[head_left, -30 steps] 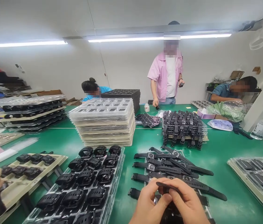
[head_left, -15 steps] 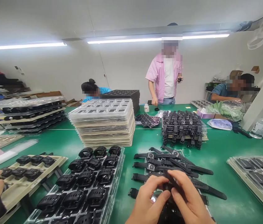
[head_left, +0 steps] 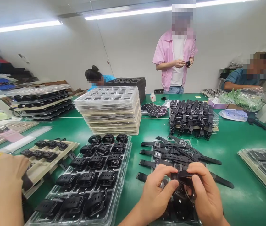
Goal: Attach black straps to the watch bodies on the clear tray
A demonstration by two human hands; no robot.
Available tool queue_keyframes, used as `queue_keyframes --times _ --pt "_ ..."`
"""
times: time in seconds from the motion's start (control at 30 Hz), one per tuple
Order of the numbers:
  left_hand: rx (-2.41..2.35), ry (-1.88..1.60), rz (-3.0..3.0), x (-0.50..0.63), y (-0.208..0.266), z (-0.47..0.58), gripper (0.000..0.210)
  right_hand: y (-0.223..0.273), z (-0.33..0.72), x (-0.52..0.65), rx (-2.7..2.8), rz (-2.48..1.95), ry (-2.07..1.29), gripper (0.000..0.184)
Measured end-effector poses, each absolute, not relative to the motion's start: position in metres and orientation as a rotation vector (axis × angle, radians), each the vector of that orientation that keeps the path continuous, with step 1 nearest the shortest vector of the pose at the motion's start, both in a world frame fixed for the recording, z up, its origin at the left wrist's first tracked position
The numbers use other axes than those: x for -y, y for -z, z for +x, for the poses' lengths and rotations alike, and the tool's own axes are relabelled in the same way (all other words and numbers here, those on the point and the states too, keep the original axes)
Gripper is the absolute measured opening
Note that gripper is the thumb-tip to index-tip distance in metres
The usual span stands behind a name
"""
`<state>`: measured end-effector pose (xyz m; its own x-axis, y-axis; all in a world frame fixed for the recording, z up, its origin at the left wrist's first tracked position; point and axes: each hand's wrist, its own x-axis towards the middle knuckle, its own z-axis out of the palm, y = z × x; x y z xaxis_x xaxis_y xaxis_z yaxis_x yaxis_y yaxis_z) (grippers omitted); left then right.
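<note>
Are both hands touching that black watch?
Touching. The head view shows the left hand and right hand pinching the black watch, fingertips pressed onto its strap with no gap.

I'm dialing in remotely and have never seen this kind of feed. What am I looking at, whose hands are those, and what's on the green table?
The view comes from a camera on a worker's head, looking down at a green table. The left hand and right hand at the bottom are the wearer's; together they pinch a black watch. The hand at far left belongs to a co-worker. In front lie loose strapped watches, left of them a clear tray of folded watches, behind that a stack of empty trays and a pile of black straps. Three other people are at the far side.
</note>
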<state>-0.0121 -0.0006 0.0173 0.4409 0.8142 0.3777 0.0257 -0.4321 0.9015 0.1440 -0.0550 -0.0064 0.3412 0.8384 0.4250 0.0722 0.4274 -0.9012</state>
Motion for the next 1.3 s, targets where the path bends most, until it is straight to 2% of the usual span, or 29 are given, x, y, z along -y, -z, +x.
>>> queue_keyframes --times 0.37,0.53,0.67,0.9,1.1,1.3 --pt "-0.726 -1.069 1.655 -0.001 -0.016 -0.011 0.024 -0.007 0.158 0.046 1.518 -1.072 -0.508 0.022" --pt "-0.700 -1.091 1.311 -0.001 -0.012 -0.007 0.039 -0.010 0.159 0.044 1.562 -1.101 -0.477 0.028" --pt "-0.749 -1.114 1.289 -0.002 -0.011 -0.006 0.028 -0.006 0.162 0.043 1.594 -1.098 -0.512 0.030" --pt "-0.737 -1.081 1.298 -0.004 -0.015 -0.008 0.029 -0.005 0.167 0.041 1.579 -1.043 -0.484 0.022" --pt "-0.774 -1.072 1.385 -0.006 -0.016 -0.009 0.023 -0.004 0.165 0.040 1.610 -1.053 -0.515 0.023" --pt "-0.663 -1.059 1.115 -0.001 -0.018 -0.005 0.047 -0.004 0.162 0.041 1.425 -1.160 -0.512 0.025"
